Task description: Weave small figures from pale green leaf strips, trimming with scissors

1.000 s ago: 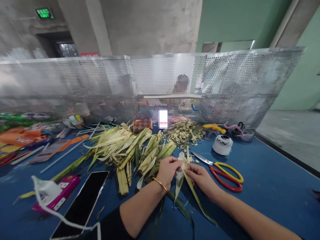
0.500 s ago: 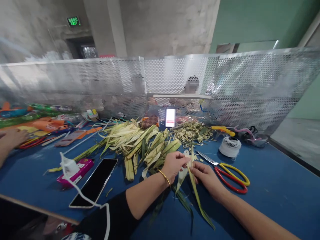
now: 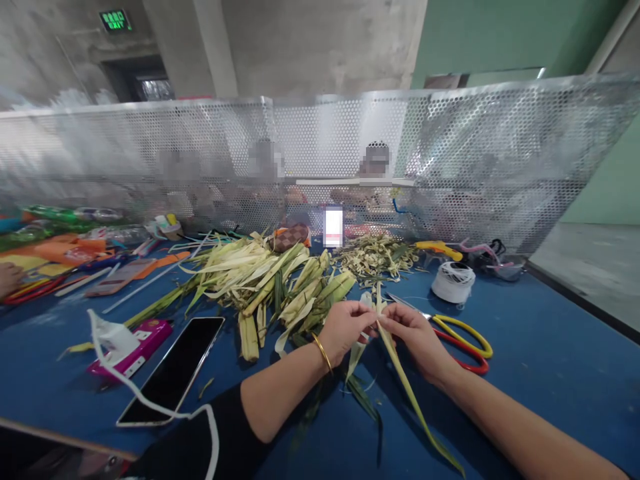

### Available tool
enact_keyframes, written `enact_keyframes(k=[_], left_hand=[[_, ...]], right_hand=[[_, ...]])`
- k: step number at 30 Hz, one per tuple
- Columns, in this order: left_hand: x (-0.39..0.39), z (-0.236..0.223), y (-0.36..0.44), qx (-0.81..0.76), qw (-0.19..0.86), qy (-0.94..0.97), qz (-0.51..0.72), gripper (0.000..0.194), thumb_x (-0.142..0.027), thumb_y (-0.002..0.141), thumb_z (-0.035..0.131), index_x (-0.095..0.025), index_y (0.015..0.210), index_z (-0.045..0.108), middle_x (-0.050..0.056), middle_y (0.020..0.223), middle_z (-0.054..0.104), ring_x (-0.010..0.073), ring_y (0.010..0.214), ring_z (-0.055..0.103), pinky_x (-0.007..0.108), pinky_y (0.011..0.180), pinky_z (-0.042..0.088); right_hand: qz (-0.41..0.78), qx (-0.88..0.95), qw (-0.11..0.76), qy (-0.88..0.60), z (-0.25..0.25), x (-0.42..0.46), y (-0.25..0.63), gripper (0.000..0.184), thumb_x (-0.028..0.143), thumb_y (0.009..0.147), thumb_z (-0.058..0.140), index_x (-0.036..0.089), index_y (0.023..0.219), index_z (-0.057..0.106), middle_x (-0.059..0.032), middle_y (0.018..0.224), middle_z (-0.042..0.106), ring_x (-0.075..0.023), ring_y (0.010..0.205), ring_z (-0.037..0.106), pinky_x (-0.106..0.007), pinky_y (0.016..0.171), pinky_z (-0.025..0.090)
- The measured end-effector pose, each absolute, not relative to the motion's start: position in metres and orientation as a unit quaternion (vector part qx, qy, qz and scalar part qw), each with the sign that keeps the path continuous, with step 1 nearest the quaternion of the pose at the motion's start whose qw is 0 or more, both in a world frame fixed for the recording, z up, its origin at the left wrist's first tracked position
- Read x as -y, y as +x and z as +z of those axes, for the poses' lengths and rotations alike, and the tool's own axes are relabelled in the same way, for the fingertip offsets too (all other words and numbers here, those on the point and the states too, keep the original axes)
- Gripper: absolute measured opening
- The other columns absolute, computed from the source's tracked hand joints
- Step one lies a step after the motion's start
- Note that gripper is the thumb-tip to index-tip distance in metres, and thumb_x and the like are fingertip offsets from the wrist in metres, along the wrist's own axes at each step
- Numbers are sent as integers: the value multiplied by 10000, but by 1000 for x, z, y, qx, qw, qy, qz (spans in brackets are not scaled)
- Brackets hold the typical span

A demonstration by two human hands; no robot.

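My left hand (image 3: pixel 349 328), with a gold bangle on its wrist, pinches a long pale-green corn husk strip (image 3: pixel 406 385). Close beside it, my right hand (image 3: pixel 411 333) grips the same strip between thumb and fingers. The strip's upper end pokes up between the hands, and its lower end trails toward me over the table. A wider pale husk piece (image 3: pixel 354 360) hangs under my left hand, with a darker green leaf (image 3: pixel 367 405) below. Scissors (image 3: pixel 463 341) with red and yellow handles lie right of my right hand, their blades partly hidden behind it.
A pile of corn husks (image 3: pixel 250 277) and a heap of husk scraps (image 3: pixel 377 257) lie beyond my hands. White thread (image 3: pixel 453 283) stands at right. A phone (image 3: pixel 173 370) and a purple tissue pack (image 3: pixel 135 350) are at left. A perforated metal screen (image 3: pixel 200 153) borders the table (image 3: pixel 550 373).
My hands have drawn closer together on the strip, and its lower end has swung right. The view has shifted a little. At far left, another person's hand has moved mostly out of view.
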State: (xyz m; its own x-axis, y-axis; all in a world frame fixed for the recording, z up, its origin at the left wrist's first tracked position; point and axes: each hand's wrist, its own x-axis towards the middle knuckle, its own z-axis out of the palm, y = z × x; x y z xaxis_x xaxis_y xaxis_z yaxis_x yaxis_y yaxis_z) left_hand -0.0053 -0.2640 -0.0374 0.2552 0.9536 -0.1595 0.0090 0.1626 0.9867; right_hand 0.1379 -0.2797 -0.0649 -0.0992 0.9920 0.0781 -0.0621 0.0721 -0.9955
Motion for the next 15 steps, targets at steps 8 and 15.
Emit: enact_keyframes(k=[8,15], left_hand=[[265,-44,-4,-453,634,490,391,174,-285,683,689,-133,638,618,-1,575,596,94,558,575,208,560,465],[266,-41,-3,-436,609,525,405,169,-288,685,661,-133,627,630,-4,585,592,85,555,551,193,558,432]], right_hand=[[391,565,539,-488,-63,282,136,400,572,644,705,198,675,567,10,612,549,-141,581,470,-264,545,377],[488,527,537,-443,-62,282,138,373,514,624,752,190,719,593,18,616,567,-128,576,493,-252,538,395]])
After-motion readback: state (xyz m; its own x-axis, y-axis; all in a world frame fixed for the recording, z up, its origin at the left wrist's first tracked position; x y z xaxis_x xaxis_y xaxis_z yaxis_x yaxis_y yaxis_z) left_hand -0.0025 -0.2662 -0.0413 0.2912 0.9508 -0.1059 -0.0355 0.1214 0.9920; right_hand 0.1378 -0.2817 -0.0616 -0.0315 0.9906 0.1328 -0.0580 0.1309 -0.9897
